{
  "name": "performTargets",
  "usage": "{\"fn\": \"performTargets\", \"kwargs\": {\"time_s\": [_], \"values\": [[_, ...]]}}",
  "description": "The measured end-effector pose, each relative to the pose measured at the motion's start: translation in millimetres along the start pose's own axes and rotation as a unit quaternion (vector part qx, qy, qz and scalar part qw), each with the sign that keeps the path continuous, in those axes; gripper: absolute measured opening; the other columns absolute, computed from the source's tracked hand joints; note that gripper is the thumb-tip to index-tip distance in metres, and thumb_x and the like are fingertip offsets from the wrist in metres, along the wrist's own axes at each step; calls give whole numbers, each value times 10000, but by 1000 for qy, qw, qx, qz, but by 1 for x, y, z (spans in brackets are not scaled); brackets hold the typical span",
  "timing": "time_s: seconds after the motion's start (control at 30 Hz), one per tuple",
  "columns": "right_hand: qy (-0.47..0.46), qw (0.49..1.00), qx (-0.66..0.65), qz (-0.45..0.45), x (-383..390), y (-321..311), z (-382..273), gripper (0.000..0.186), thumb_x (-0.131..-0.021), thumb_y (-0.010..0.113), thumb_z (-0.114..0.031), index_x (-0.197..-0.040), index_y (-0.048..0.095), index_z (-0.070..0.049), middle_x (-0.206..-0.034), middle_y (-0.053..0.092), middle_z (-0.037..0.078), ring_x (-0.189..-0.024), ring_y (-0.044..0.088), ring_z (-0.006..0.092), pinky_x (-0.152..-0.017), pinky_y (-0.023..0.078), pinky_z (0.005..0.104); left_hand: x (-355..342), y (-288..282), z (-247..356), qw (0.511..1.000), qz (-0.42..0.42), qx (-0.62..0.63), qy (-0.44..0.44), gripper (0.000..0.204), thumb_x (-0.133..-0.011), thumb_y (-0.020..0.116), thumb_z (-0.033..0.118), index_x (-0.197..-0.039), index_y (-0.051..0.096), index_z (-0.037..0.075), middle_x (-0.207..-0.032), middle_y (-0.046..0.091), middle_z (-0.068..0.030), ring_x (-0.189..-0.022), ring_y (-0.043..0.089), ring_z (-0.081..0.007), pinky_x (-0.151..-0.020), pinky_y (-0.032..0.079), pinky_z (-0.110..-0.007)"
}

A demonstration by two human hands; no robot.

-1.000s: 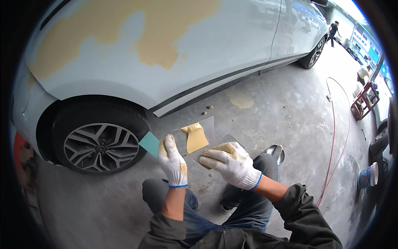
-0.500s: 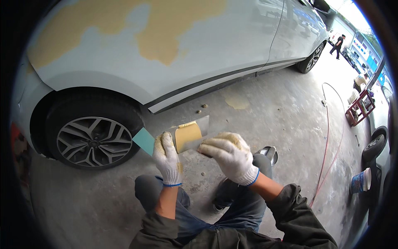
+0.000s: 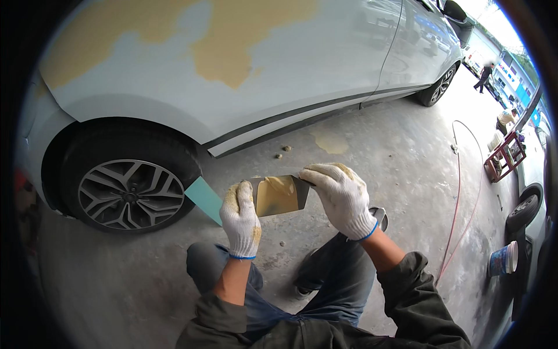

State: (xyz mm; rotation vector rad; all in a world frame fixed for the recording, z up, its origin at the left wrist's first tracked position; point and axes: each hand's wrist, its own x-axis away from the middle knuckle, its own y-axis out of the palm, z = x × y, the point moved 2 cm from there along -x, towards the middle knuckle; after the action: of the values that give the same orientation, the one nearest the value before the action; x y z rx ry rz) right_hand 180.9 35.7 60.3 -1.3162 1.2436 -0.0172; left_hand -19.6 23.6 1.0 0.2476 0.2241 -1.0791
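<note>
My left hand (image 3: 240, 224), in a white knitted glove stained yellow, is closed on the left end of a flat metal plate (image 3: 253, 193). Yellow body filler (image 3: 278, 196) is spread over that plate. A flat teal sheet (image 3: 203, 200) juts out to the left from behind the same hand. My right hand (image 3: 340, 198), gloved alike, is closed at the plate's right end. From its fingertips a thin dark spreader blade (image 3: 303, 192) angles against the plate; most of it is hidden by the fingers.
A light-coloured car (image 3: 290, 81) with yellow filler patches on its panel stands ahead, its wheel (image 3: 131, 196) at left. A red hose (image 3: 457, 198) lies on the concrete floor (image 3: 395, 151). At right are a bucket (image 3: 503, 259), a red rack (image 3: 504, 157) and two people farther off.
My right hand has moved up and slightly right, and the blade in it now meets the right end of the plate. The plate has tilted, its filler face now more squarely toward me.
</note>
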Motion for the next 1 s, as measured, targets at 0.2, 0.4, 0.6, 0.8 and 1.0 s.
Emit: {"fn": "performTargets", "kwargs": {"time_s": [0.2, 0.4, 0.6, 0.8, 1.0], "values": [[-90, 996, -27, -2, 30, 39, -39, 328, -731, 710, -147, -1058, 720, -167, -1057, 676, 14, -974, 649, 241, -837, 531, 377, -4, 8, 3, 998, 55, 5, 30, 258, -1025, 539, 196, -938, 617, -34, -817, 583, -33, -754, 505, -102, -702, 455, -277], [-60, 996, -10, 71, 15, 23, -30, 394, -725, 678, -95, -1114, 698, -158, -1114, 661, 26, -1016, 639, 247, -878, 508, 405, -3, -1, -8, 999, 28, 27, 10, 263, -1032, 524, 196, -982, 606, -49, -888, 605, -55, -816, 544, -120, -770, 475, -284], [-67, 997, -41, 8, 36, 46, -38, 386, -737, 684, -107, -1115, 711, -184, -1121, 665, 14, -1041, 634, 230, -894, 512, 404, -4, 3, -1, 998, 62, 18, -4, 271, -1035, 522, 206, -1019, 609, -50, -904, 613, -54, -813, 552, -112, -760, 485, -267], [2, 985, -141, 99, -1, 0, -24, 290, -816, 691, -50, -1093, 707, -135, -1080, 695, 52, -988, 672, 261, -839, 542, 371, -4, -6, -3, 1000, -24, 15, -11, 236, -1022, 536, 173, -1024, 626, -45, -884, 628, -40, -799, 558, -104, -739, 485, -252], [155, 896, -404, -98, -6, -8, 6, 290, -903, 648, -69, -1190, 684, -69, -1093, 703, 117, -965, 690, 266, -857, 560, 353, -1, -4, 8, 997, -77, 15, -1, 227, -1012, 552, 170, -992, 637, -40, -878, 633, -31, -795, 554, -90, -743, 480, -243]]}}
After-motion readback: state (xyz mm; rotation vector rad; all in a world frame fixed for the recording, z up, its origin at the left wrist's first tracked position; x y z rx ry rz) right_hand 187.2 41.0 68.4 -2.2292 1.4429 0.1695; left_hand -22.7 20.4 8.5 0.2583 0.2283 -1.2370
